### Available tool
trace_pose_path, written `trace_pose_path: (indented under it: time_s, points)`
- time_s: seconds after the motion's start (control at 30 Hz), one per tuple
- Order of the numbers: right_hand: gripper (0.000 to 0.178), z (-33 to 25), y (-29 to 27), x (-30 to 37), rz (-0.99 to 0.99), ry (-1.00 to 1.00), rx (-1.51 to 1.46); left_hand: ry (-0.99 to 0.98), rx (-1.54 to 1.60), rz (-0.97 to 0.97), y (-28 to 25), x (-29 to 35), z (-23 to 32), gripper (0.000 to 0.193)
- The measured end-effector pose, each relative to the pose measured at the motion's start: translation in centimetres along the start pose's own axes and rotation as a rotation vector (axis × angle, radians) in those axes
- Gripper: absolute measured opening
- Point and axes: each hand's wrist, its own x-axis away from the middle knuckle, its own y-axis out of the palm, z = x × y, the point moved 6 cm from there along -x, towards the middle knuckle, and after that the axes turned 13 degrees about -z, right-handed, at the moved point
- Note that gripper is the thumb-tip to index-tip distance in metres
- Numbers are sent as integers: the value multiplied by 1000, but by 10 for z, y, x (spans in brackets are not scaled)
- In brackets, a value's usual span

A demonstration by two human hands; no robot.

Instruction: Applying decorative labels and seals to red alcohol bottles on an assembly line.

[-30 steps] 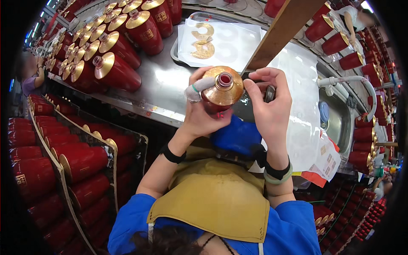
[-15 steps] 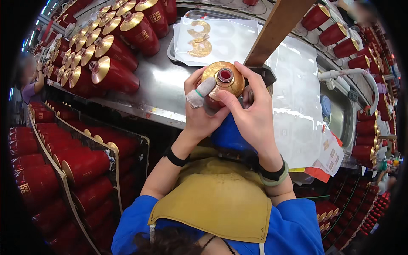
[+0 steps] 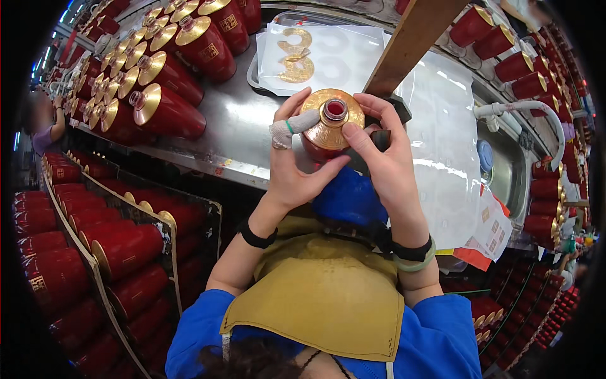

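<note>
red is the one bottle [image 3: 326, 132] that left grip [image 3: 291, 169] and right grip [image 3: 389, 158] hold.

The left hand [image 3: 288, 161] and right hand [image 3: 390, 158] held a gold-shouldered red bottle [image 3: 332, 132] by the metal counter's [image 3: 233, 126] near edge; other red bottles [image 3: 169, 79] crowded toward its left edge.

Btl [image 3: 323, 138] btwn my L hand [image 3: 294, 174] & R hand [image 3: 392, 163]. Ctr [image 3: 233, 126] beyond; btl cluster [image 3: 167, 114] on it, L. Sheet [image 3: 353, 47] on tray [image 3: 254, 79] behind btl. Post [image 3: 407, 50] beyond R hand. Film [image 3: 445, 174] R, sink [image 3: 508, 180] further R w/ tap [image 3: 554, 120]. Racked btls [image 3: 129, 246] near L.
</note>
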Motion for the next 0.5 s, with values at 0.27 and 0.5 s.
trace_pose_path:
  time_s: [0.27, 0.5]
  points:
    - [51, 1, 0, 0, -13, 8, 8, 173, -287, 191, -8, 9, 21, 62]
    - [42, 0, -6, -1, -48, 106, -181, 227, -236, 151, -2, 11, 23, 28]
